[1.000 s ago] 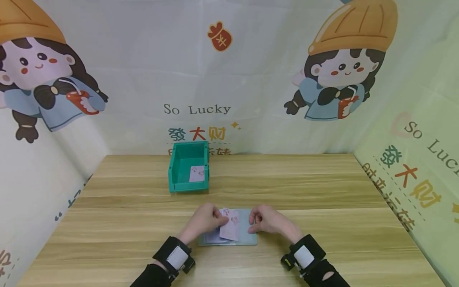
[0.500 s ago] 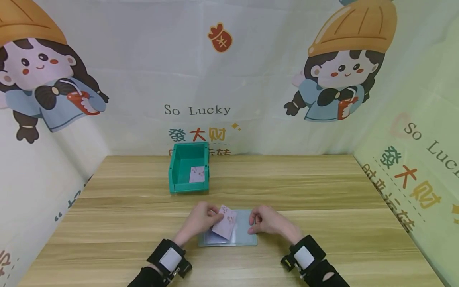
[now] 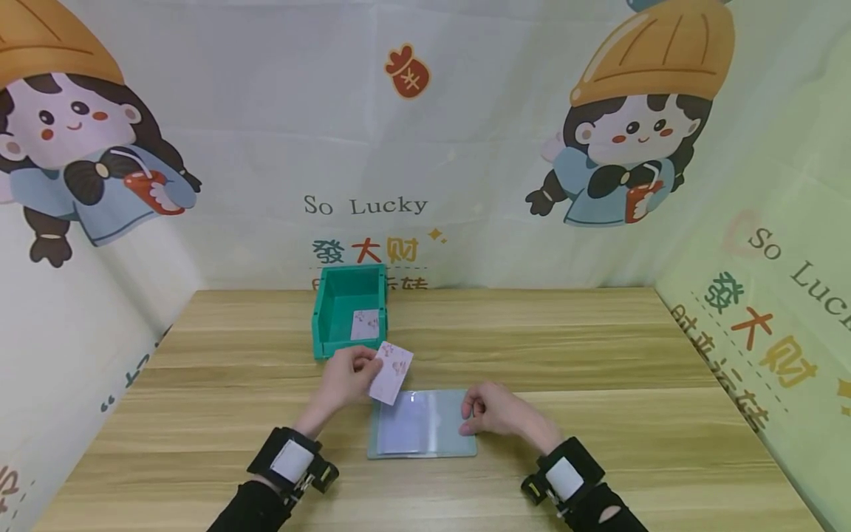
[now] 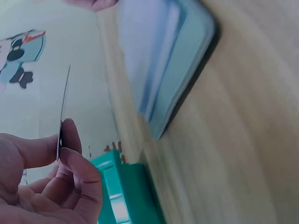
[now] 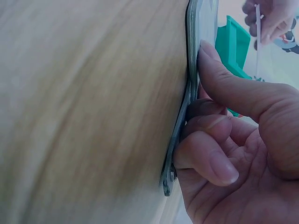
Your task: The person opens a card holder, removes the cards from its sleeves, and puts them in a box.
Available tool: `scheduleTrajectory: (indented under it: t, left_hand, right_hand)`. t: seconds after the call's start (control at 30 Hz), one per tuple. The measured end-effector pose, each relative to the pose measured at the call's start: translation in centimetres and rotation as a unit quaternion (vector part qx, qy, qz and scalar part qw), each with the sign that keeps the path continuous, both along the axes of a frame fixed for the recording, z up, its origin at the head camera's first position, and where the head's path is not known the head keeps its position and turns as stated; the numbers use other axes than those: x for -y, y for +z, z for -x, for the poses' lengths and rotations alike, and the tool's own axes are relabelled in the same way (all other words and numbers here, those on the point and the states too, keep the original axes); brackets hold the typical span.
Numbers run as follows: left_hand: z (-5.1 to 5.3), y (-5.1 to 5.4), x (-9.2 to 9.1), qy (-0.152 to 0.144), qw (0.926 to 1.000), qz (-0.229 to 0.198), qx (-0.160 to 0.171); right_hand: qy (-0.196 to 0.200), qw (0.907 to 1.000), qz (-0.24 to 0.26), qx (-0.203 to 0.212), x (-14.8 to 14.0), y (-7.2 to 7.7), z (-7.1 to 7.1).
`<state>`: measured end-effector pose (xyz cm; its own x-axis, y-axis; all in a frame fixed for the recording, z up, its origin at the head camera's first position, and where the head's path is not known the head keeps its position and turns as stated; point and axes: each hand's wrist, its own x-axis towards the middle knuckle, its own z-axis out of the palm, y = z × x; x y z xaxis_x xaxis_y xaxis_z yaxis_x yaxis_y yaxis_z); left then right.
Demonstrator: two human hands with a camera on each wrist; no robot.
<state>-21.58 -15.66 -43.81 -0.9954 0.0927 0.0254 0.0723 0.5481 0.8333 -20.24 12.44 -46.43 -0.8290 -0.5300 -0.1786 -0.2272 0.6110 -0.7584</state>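
My left hand (image 3: 347, 380) pinches a small pale card (image 3: 391, 372) with a pinkish print between thumb and fingers. In the left wrist view the card (image 4: 64, 109) appears edge-on. It is raised above the far left corner of an open light-blue card album (image 3: 454, 423), whose clear sleeve (image 3: 403, 425) lies on the left side. My right hand (image 3: 495, 410) rests on the album's right edge. The right wrist view shows that thumb (image 5: 210, 53) pressing the album while the other fingers bend loosely against the cover.
Behind the left hand stands a green bin (image 3: 319, 314), with another printed card (image 3: 365, 324) lying inside. Album and bin are on a wooden table (image 3: 565, 347). A printed cloth (image 3: 479, 148) hangs along the back.
The left hand has lifted the card off the album's left side and carried it up and left toward the bin, uncovering the sleeve. My right hand has stayed in place.
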Motion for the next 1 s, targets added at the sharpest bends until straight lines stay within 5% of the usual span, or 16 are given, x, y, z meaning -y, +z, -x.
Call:
scheduleTrajectory:
  t: [0.27,0.53,0.63,0.87,1.0]
  left_hand:
    - [2.2,2.1,2.1,0.039,0.9989,-0.022,0.010]
    - [3.7,2.8,2.8,0.071,0.9965,-0.018,0.040]
    - [4.2,2.5,2.6,0.096,0.9951,-0.013,0.019]
    - [5.7,1.5,1.6,0.166,0.9821,0.010,-0.088]
    - [6.2,1.2,1.2,0.173,0.9791,0.035,-0.101]
  right_hand:
    - [0.003,1.0000,0.004,0.003,0.0,-0.1,0.1]
    - [0.003,1.0000,0.003,0.003,0.0,-0.1,0.1]
    - [0.003,1.0000,0.003,0.001,-0.1,-0.1,0.1]
    - [0.001,1.0000,0.005,0.004,-0.1,-0.1,0.1]
    - [0.002,1.0000,0.006,0.004,-0.1,-0.1,0.1]
